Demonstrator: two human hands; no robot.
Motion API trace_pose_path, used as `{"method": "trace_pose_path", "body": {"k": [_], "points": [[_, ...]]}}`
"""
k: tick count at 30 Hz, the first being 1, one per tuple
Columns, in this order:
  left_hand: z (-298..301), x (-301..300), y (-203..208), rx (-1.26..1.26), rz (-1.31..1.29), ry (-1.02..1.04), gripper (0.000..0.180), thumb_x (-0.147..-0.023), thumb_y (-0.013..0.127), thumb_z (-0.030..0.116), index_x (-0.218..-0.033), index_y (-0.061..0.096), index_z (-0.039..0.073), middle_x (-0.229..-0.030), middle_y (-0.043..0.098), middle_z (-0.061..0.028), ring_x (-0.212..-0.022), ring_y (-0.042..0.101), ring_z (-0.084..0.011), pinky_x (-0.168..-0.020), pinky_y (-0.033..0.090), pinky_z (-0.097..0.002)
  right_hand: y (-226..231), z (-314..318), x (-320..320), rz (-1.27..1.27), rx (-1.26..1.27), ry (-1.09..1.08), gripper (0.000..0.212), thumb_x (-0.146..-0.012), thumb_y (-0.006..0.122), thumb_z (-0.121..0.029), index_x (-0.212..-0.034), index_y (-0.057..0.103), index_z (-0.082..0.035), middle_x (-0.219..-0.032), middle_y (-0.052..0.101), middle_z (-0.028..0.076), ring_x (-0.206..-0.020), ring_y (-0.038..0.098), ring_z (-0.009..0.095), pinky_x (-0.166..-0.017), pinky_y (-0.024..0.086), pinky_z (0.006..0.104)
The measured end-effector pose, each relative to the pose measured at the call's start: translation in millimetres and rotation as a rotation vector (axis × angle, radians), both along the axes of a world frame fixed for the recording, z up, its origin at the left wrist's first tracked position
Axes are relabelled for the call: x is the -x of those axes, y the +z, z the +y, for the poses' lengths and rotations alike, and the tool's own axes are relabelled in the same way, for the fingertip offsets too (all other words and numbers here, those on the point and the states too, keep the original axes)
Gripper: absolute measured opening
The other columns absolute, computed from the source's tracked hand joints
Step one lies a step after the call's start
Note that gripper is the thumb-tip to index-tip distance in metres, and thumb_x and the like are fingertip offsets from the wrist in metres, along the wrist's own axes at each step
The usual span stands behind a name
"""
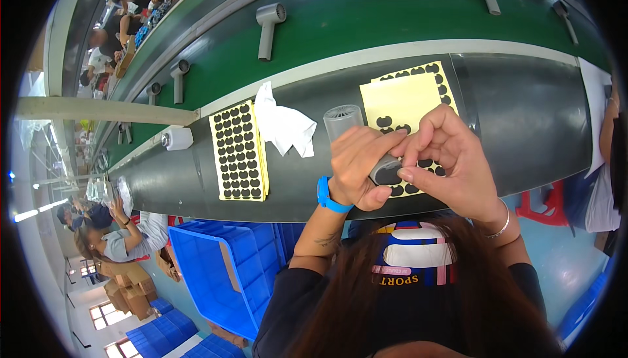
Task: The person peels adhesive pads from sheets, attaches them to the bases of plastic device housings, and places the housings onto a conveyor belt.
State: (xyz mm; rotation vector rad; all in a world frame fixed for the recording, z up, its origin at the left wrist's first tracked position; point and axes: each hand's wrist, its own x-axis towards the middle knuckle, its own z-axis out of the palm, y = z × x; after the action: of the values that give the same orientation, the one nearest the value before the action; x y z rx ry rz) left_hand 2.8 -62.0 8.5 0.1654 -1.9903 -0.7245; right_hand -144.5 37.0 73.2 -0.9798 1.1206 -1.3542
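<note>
My left hand (pixel 360 162) is closed around a grey hair dryer (pixel 343 117) that lies tilted over the bench. Its round grille end points away from me, and the dark end of its handle sticks out near my thumb. Curled beside that handle end is my right hand (pixel 454 158), thumb tip at its rim and fingers bent in a pinch. Whatever those fingertips hold is too small or hidden. Under my hands lie yellow sticker sheets (pixel 400 100) with rows of black rounded stickers, partly covered.
Another stack of sticker sheets (pixel 239 152) lies left, beside a crumpled white cloth (pixel 284 122) and a small white bottle (pixel 176 139). Beyond the bench, a green conveyor belt (pixel 353 18) carries several hair dryers (pixel 268 30). A blue crate (pixel 226 273) stands below left. Other people sit along the line.
</note>
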Motion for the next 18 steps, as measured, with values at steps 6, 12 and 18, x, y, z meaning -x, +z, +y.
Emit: {"method": "trace_pose_path", "body": {"k": [6,12,18], "points": [[0.4,0.1,1.4,0.011,-0.005,0.003,0.055,-0.085,0.049,0.043,-0.098,0.064,-0.008,-0.071,0.061,-0.0149,-0.059,0.059,-0.0280,-0.055,0.043,-0.0352,-2.1,1.0,-1.0,0.045,0.062,-0.019,0.033,-0.078,0.067,0.005,-0.096,0.042,-0.006,-0.083,0.058,0.004,-0.091,0.062,0.014,-0.084,0.050,0.0287],[0.3,-0.4,2.4,0.024,0.001,0.006,0.051,-0.084,0.050,0.039,-0.097,0.064,-0.008,-0.070,0.061,-0.0145,-0.058,0.059,-0.0275,-0.055,0.043,-0.0349,0.6,1.0,-1.9,0.050,0.030,-0.011,0.035,-0.076,0.067,0.008,-0.095,0.041,-0.007,-0.083,0.057,0.004,-0.094,0.061,0.014,-0.086,0.049,0.0279],[-0.2,-0.3,2.1,0.052,0.004,0.031,0.044,-0.083,0.050,0.032,-0.097,0.065,-0.007,-0.069,0.061,-0.0130,-0.057,0.059,-0.0266,-0.055,0.044,-0.0344,-2.7,1.2,-3.8,0.097,0.096,-0.037,0.033,-0.077,0.067,0.006,-0.096,0.042,-0.005,-0.083,0.058,0.005,-0.087,0.062,0.013,-0.083,0.051,0.0279]]}}
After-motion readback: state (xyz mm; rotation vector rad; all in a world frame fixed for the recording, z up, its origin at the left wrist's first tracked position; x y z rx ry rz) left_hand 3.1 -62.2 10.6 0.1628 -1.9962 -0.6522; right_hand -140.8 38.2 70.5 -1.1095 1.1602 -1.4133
